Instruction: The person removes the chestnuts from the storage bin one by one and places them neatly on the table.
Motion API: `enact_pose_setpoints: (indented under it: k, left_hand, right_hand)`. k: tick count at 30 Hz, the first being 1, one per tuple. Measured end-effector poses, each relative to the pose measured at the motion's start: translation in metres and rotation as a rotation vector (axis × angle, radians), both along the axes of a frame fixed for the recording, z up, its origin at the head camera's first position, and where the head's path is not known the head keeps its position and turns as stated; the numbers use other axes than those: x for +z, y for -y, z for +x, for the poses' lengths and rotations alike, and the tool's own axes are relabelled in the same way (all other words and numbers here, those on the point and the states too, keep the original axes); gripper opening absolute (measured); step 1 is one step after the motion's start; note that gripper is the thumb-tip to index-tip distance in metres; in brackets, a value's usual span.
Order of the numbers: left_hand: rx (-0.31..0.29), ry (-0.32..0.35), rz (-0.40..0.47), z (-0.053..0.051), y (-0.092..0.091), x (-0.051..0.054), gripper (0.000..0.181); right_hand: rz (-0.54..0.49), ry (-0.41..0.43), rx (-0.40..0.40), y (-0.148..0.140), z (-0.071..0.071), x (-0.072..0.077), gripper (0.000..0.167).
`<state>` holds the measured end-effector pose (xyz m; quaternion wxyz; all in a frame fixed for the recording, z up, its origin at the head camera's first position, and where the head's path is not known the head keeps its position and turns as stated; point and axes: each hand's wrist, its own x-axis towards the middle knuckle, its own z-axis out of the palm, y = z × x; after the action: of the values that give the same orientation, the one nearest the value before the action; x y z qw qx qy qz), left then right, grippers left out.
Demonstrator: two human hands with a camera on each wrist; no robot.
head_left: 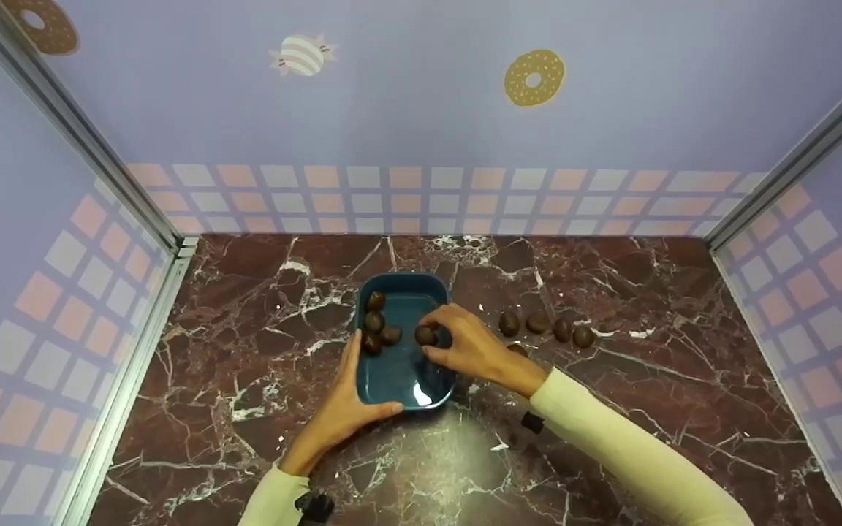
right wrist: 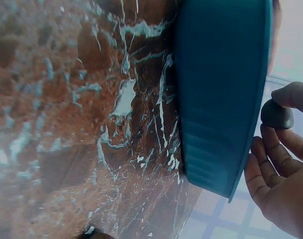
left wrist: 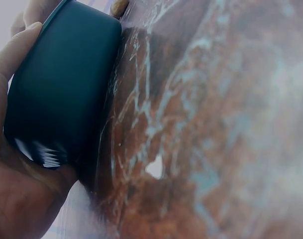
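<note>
A blue-green rectangular dish (head_left: 392, 380) stands on the marble surface. Several glossy brown chestnuts (head_left: 374, 321) lie inside it along its left wall. My left hand (head_left: 344, 405) holds the dish at its near left corner, fingers along the left side and thumb on the near rim; the left wrist view shows this hand against the dish's outer wall (left wrist: 66, 79). Above the dish's right half, my right hand (head_left: 472, 347) pinches one chestnut (head_left: 426, 335) between thumb and fingertips. That chestnut (right wrist: 277, 115) appears above the rim in the right wrist view.
Several more chestnuts (head_left: 538, 323) lie in a loose row right of the dish. Another chestnut (head_left: 517, 350) is partly hidden by my right wrist. The patterned back wall (head_left: 421, 197) and side walls enclose the reddish-brown marble surface (head_left: 245, 365).
</note>
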<state>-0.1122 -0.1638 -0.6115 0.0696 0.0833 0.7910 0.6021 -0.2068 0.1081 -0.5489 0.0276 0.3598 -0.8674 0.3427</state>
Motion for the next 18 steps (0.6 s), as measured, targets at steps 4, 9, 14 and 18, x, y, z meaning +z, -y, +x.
enact_pose_setpoints:
  k: [4, 9, 14, 18]
  left_hand:
    - [0.003, -0.005, 0.008, 0.0, 0.0, 0.0, 0.145]
    - [0.004, -0.013, 0.028, -0.001, -0.001, 0.0, 0.145]
    - [0.008, -0.012, 0.012, -0.001, -0.001, 0.0, 0.146]
    - [0.007, -0.001, -0.011, 0.0, -0.001, 0.001, 0.147]
  right_hand:
    - [-0.056, 0.039, -0.03, -0.008, 0.005, 0.001, 0.032]
    - [-0.146, 0.111, -0.065, -0.023, 0.013, 0.001, 0.041]
    - [-0.217, 0.109, -0.081, -0.042, 0.018, -0.002, 0.046]
    - [-0.231, 0.145, -0.124, -0.06, 0.022, -0.003, 0.039]
